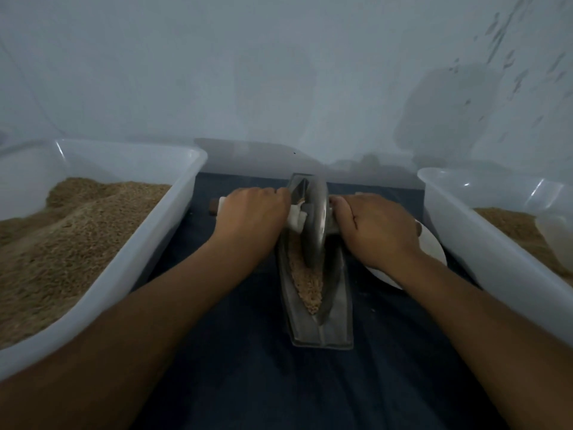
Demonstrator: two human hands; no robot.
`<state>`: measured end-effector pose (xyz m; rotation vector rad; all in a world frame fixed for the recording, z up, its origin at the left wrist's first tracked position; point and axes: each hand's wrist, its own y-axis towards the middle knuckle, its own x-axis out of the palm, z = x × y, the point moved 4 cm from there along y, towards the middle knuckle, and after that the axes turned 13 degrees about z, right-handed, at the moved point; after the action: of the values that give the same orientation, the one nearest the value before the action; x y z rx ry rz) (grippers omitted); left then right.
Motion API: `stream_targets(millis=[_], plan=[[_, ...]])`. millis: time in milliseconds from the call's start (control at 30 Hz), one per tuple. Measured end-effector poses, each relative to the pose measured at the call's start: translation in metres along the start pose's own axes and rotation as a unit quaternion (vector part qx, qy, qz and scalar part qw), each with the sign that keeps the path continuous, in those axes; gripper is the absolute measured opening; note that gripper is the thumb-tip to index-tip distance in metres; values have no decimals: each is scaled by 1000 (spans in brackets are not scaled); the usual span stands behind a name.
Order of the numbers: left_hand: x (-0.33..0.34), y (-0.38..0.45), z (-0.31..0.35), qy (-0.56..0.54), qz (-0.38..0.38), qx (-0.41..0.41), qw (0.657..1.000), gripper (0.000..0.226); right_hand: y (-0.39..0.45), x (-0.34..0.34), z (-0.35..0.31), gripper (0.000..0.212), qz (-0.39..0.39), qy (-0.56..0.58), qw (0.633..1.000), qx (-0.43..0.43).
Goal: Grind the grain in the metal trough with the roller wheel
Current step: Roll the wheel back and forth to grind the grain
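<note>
The metal trough (321,308) lies lengthwise at centre frame on a dark cloth (279,383), grain (307,282) in its channel. The roller wheel (314,221) stands upright toward the far end; the left hand (252,212) curls round the wrapped axle handle (296,217), the right hand (376,226) round the opposite stub. Even downward pressure from both hands should keep the wheel vertical through each pass. The right handle is hidden by the hand, the white plate (432,248) half covered, and the grain bins (102,212) cut off at both edges
</note>
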<state>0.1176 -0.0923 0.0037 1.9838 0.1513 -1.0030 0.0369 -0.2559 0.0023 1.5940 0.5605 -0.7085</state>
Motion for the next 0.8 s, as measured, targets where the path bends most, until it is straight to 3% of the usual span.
stream_targets(millis=[100, 267, 400, 600, 800], plan=[[12, 12, -4, -31, 6, -10, 999, 27, 18, 11, 5, 67, -15, -24, 999, -31], [28, 34, -9, -26, -3, -16, 1000, 53, 39, 30, 21, 42, -38, -35, 999, -10], [30, 41, -11, -36, -7, -29, 999, 63, 50, 35, 25, 43, -51, -16, 999, 0], [24, 30, -6, -12, -3, -27, 1000, 37, 36, 26, 19, 40, -41, -26, 999, -1], [4, 7, -1, 17, -18, -24, 999, 20, 8, 9, 7, 59, -65, -9, 997, 33]])
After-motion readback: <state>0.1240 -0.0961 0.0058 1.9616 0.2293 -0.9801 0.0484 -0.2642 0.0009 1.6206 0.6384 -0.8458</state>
